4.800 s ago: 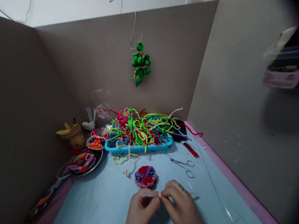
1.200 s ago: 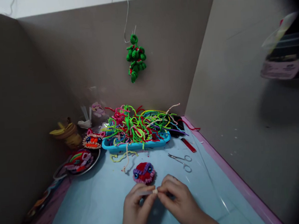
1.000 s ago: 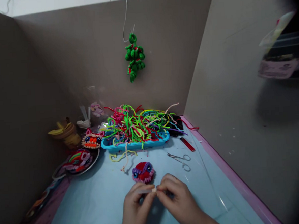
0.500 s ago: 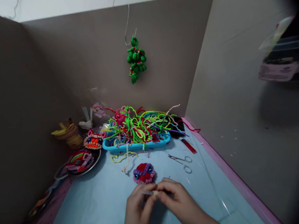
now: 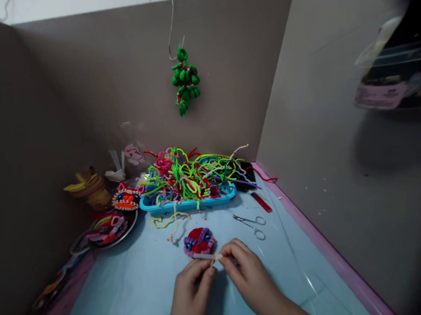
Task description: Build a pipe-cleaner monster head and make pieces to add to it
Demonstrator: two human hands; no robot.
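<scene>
A short translucent white stick (image 5: 203,256) lies level between my hands, its left end free. A cream pipe cleaner (image 5: 218,257) is wound round its right end. My right hand (image 5: 251,276) is closed, thumb and fingertips pinching that wound end. My left hand (image 5: 193,289) is closed just below the stick, its fingertips on what looks like the pipe cleaner's loose tail; the fingers mostly hide it. Right behind the stick sits a red pipe-cleaner figure (image 5: 199,240) with a purple band, pink edging and blue eyes.
Scissors (image 5: 252,224) and a red-handled tool (image 5: 262,203) lie to the right. Behind is a blue tray (image 5: 188,205) heaped with pipe cleaners (image 5: 193,177). A metal bowl (image 5: 131,229) with finished pieces stands left. A green ornament (image 5: 185,83) hangs on the grey partition (image 5: 120,77).
The stick has come up and forward, and more of it shows. My left hand has let go of the stick and dropped slightly below it. The view has shifted a little.
</scene>
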